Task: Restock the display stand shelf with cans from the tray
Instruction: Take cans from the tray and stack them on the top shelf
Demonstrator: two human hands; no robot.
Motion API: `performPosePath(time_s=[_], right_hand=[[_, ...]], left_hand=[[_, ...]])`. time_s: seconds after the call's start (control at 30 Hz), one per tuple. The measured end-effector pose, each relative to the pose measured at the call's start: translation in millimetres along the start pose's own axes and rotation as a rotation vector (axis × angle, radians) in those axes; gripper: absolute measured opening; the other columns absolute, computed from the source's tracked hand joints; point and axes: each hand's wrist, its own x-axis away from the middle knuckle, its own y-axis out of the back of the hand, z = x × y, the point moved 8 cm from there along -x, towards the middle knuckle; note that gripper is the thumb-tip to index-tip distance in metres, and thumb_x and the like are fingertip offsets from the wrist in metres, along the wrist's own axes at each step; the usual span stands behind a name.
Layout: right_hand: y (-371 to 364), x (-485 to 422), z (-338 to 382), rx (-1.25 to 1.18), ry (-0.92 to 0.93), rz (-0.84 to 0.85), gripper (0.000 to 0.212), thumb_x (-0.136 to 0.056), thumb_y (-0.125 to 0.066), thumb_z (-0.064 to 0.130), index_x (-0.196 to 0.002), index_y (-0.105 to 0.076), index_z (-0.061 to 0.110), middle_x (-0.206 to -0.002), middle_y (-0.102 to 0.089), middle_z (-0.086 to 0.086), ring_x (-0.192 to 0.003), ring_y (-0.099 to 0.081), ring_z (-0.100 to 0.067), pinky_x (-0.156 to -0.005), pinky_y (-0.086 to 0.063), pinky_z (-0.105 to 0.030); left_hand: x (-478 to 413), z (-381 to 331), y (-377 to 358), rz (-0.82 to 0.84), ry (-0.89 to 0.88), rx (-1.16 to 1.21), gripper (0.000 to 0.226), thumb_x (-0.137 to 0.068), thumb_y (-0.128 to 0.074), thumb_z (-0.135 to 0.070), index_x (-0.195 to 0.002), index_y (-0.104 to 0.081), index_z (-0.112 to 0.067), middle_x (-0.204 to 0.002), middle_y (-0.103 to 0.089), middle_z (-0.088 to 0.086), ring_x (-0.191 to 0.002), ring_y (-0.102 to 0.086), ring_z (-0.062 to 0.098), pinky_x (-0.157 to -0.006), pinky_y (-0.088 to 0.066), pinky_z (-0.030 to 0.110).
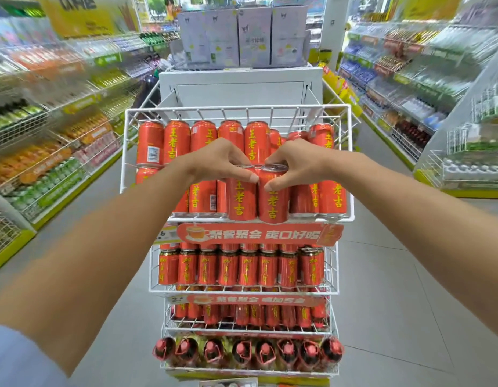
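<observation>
A white wire display stand (349,163) stands in the aisle, its top shelf packed with red cans bearing yellow characters. My left hand (220,160) grips the rim of one red can (241,199) from above at the shelf's front edge. Right beside it, my right hand (294,160) grips the top of a second red can (273,203). The two cans stand upright and touch each other in front of the stacked rows. No tray is in view.
Lower wire shelves (153,275) hold more red cans, and the bottom tier holds red-capped bottles (242,351). Pale boxes (242,37) sit on a white cabinet behind the stand. Stocked store shelves line both sides, with grey floor (395,289) between.
</observation>
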Motion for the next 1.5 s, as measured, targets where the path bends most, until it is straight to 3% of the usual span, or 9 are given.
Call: performPosePath(time_s=[0.1,0.23,0.37,0.57,0.73,1.03,1.2,1.33,1.5], right_hand=[[0.4,2.8,3.6,0.046,0.055,-0.045,0.092,-0.071,-0.059,0.079,-0.114,-0.07,-0.002,-0.103,-0.075,-0.02,-0.09,-0.07,-0.035,-0.079,-0.056,-0.051],[2.7,0.9,3.9,0.169,0.115,-0.09,0.061,-0.084,-0.062,0.068,-0.096,-0.076,0.01,-0.081,-0.072,-0.011,-0.072,-0.063,-0.029,-0.067,-0.051,-0.049],[6.3,2.2,4.6,0.17,0.115,-0.126,0.052,-0.084,-0.064,0.067,-0.094,-0.077,0.018,-0.08,-0.071,-0.003,-0.071,-0.062,-0.025,-0.067,-0.052,-0.048],[4.9,-1.8,7.3,0.211,0.068,-0.201,0.043,-0.091,-0.072,0.051,-0.102,-0.075,0.009,-0.09,-0.07,-0.007,-0.081,-0.063,-0.029,-0.075,-0.054,-0.049],[4.0,-6.8,5.6,0.192,0.031,-0.159,0.041,-0.092,-0.072,0.047,-0.107,-0.074,0.008,-0.094,-0.071,-0.008,-0.085,-0.064,-0.029,-0.077,-0.055,-0.049],[3.2,-7.1,1.2,0.136,0.017,-0.164,0.044,-0.093,-0.071,0.046,-0.116,-0.074,0.007,-0.102,-0.075,-0.01,-0.093,-0.067,-0.031,-0.083,-0.055,-0.051],[2.3,-3.1,4.0,0.119,0.006,-0.179,0.048,-0.095,-0.069,0.044,-0.125,-0.071,0.007,-0.113,-0.074,-0.01,-0.103,-0.067,-0.031,-0.089,-0.053,-0.05],[1.9,-5.3,8.0,0.165,-0.048,-0.108,0.042,-0.096,-0.068,0.043,-0.12,-0.071,0.01,-0.106,-0.073,-0.007,-0.095,-0.066,-0.028,-0.084,-0.055,-0.047],[10.3,-6.4,20.7,0.267,-0.12,-0.112,0.036,-0.1,-0.062,0.041,-0.114,-0.07,0.009,-0.107,-0.071,-0.01,-0.099,-0.065,-0.034,-0.082,-0.054,-0.044]], left_hand=[[6.5,-2.9,7.4,-0.169,-0.052,-0.043,0.041,-0.074,-0.088,-0.046,-0.096,-0.081,-0.012,-0.093,-0.079,0.004,-0.092,-0.074,0.016,-0.086,-0.057,0.033],[19.8,-10.2,6.6,-0.345,-0.128,-0.043,0.029,-0.076,-0.088,-0.037,-0.092,-0.083,-0.014,-0.081,-0.079,-0.003,-0.081,-0.075,0.015,-0.075,-0.059,0.033],[18.5,-16.6,-1.6,-0.228,-0.146,-0.108,0.035,-0.08,-0.084,-0.039,-0.106,-0.081,-0.017,-0.09,-0.079,-0.002,-0.091,-0.073,0.02,-0.087,-0.058,0.045],[8.0,-3.2,8.3,-0.121,-0.08,-0.252,0.053,-0.083,-0.081,-0.045,-0.127,-0.072,-0.017,-0.114,-0.074,-0.008,-0.099,-0.064,0.004,-0.097,-0.053,0.032],[3.2,-2.8,7.3,-0.103,-0.075,-0.299,0.057,-0.084,-0.079,-0.048,-0.132,-0.069,-0.017,-0.126,-0.071,-0.004,-0.112,-0.063,0.009,-0.101,-0.052,0.035],[4.8,-11.1,6.6,-0.066,-0.058,-0.33,0.047,-0.087,-0.077,-0.044,-0.124,-0.073,-0.015,-0.108,-0.076,0.005,-0.102,-0.069,0.024,-0.092,-0.056,0.048],[4.0,-9.2,1.9,-0.051,-0.056,-0.345,0.046,-0.09,-0.074,-0.041,-0.127,-0.069,-0.015,-0.106,-0.067,-0.008,-0.098,-0.062,0.015,-0.086,-0.051,0.037],[3.2,-12.1,-0.9,-0.037,-0.012,-0.425,0.035,-0.09,-0.068,-0.04,-0.113,-0.07,-0.013,-0.099,-0.07,0.011,-0.091,-0.065,0.03,-0.081,-0.054,0.054],[14.8,-21.6,7.0,-0.075,0.04,-0.476,0.053,-0.096,-0.064,-0.04,-0.14,-0.057,-0.012,-0.142,-0.061,0.008,-0.13,-0.058,0.025,-0.11,-0.047,0.046]])
